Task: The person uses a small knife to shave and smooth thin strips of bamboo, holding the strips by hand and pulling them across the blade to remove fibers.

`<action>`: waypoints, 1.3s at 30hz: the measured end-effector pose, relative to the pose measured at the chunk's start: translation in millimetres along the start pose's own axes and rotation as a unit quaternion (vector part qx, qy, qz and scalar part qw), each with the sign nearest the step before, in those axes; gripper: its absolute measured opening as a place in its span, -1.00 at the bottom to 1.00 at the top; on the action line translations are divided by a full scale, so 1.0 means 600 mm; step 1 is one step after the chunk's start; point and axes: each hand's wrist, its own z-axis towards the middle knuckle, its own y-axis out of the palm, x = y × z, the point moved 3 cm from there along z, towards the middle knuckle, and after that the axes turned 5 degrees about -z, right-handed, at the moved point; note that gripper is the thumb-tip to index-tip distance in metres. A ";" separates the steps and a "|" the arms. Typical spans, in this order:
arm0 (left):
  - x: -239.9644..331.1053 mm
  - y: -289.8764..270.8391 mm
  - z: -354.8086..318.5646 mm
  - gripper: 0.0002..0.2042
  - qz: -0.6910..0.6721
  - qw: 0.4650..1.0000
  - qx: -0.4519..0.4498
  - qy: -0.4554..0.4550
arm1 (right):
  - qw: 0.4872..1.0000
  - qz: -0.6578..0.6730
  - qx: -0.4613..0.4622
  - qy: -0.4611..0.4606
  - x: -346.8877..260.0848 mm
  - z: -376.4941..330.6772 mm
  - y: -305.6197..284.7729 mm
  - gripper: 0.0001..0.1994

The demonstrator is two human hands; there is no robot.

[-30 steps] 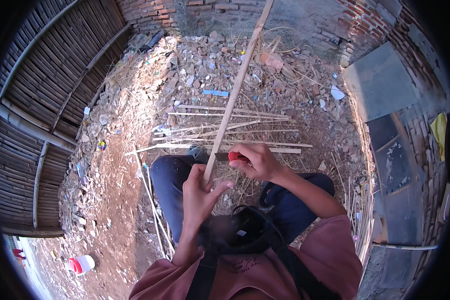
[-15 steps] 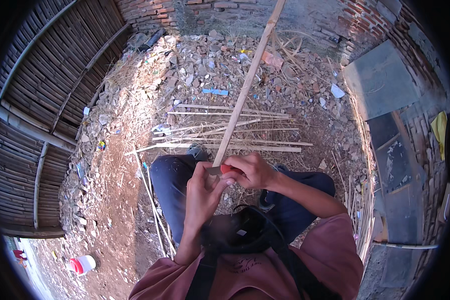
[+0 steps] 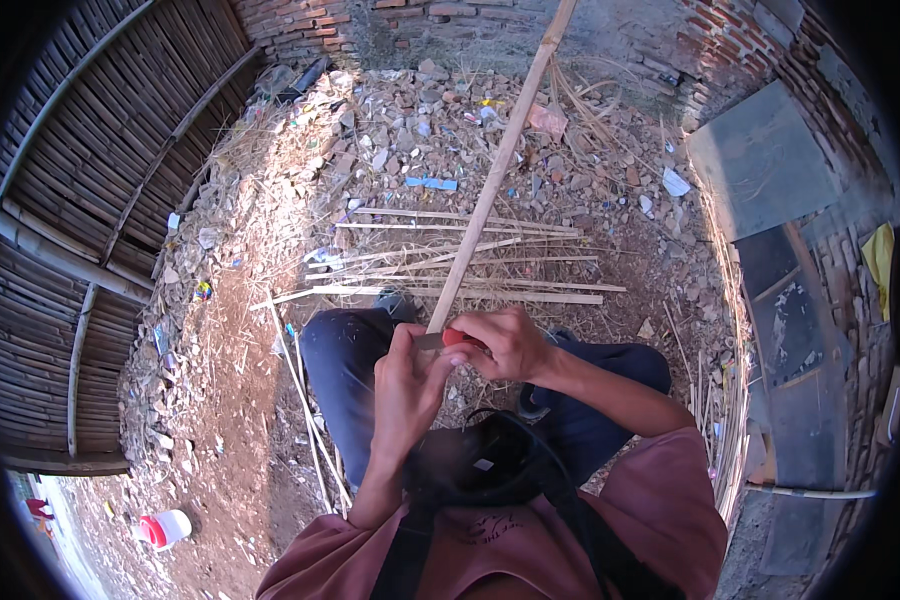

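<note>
A long pale bamboo strip [image 3: 490, 190] runs from between my hands up toward the far wall. Its near end is pinched in my left hand [image 3: 406, 378], thumb and fingers closed round it. My right hand [image 3: 505, 345] grips a knife [image 3: 458, 337] by its red handle. The short grey blade lies across the strip's near end, close to my left thumb and fingertips. The two hands almost touch. How deep the blade sits in the bamboo is hidden by my fingers.
Several split bamboo strips [image 3: 560, 298] lie on the rubble beyond my knees. More thin strips [image 3: 312, 420] lie by my left leg. A bamboo-slat wall [image 3: 120, 140] stands left, grey panels [image 3: 765, 160] lean right. A red and white container [image 3: 165, 530] is at the lower left.
The strip's middle has shifted very slightly to the right. My hands and the knife stay almost where they were.
</note>
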 end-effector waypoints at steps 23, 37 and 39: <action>-0.020 0.006 -0.042 -0.65 0.070 0.995 0.044 -0.056 | 0.955 -0.071 0.167 0.236 0.117 0.047 -0.136 -0.70; -0.037 -0.018 -0.066 -0.70 0.054 0.994 -0.020 -0.094 | 0.941 0.092 0.207 0.253 0.174 0.020 -0.131 -0.74; -0.030 -0.016 -0.058 -0.71 0.039 0.995 -0.021 -0.087 | 0.928 0.158 0.198 0.273 0.147 0.008 -0.106 -0.76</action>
